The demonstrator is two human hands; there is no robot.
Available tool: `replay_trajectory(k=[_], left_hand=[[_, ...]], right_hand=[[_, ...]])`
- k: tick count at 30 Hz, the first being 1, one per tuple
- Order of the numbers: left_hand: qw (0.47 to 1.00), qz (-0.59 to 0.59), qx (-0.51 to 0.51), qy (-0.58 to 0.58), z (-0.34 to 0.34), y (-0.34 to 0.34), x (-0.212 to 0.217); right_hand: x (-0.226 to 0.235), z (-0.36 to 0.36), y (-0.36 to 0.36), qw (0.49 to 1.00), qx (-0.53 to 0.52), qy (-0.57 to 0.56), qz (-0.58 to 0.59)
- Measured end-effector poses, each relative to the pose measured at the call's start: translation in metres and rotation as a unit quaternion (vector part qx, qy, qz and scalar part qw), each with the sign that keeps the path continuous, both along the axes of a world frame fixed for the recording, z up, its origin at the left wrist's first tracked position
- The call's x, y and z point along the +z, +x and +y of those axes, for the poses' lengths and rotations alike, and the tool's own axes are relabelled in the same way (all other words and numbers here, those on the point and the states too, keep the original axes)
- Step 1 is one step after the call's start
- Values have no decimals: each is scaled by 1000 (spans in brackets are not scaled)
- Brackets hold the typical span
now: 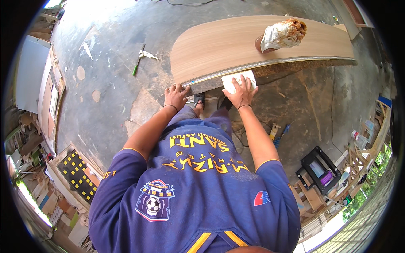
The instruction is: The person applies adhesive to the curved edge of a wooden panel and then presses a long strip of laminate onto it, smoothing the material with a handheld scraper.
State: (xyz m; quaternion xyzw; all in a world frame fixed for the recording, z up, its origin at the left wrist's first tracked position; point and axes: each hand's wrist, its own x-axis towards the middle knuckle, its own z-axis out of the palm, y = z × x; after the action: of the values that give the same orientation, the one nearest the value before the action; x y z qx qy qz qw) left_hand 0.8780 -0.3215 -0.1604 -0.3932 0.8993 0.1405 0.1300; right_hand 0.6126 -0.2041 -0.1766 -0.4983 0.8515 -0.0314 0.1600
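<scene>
A long wood-grain panel (219, 42) with a rounded far left corner lies in front of me, its near edge lined by a pale strip. At its near left corner is my left hand (175, 95), fingers bent over the edge. My right hand (242, 90) presses a folded white cloth (238, 78) against the middle of the near edge, its fingers spread across it. On the panel's right half stands a brown container (260, 43), with a white wrapping (276, 37) and a crusty, brown-stained top.
A green-handled tool (137, 65) with a white scrap lies on the concrete floor (114, 80) to the left. A black frame (318, 170) stands at lower right, near a wooden rack (371, 145). Large boards (33, 80) lean at far left. A cable (333, 105) crosses the floor.
</scene>
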Motion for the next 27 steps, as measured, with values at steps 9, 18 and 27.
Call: replay_trajectory(k=[9,18,27], left_hand=[[1000,-9,-3,10,-3,1,-9],[999,-41,-15,27,-5,-4,2],[999,-35,-21,18,-7,1,-6]], right_hand=[[21,-8,-6,998,16,65,-20],[30,-18,-8,998,10,61,-6],[32,-25,-6,994,14,111,-9]])
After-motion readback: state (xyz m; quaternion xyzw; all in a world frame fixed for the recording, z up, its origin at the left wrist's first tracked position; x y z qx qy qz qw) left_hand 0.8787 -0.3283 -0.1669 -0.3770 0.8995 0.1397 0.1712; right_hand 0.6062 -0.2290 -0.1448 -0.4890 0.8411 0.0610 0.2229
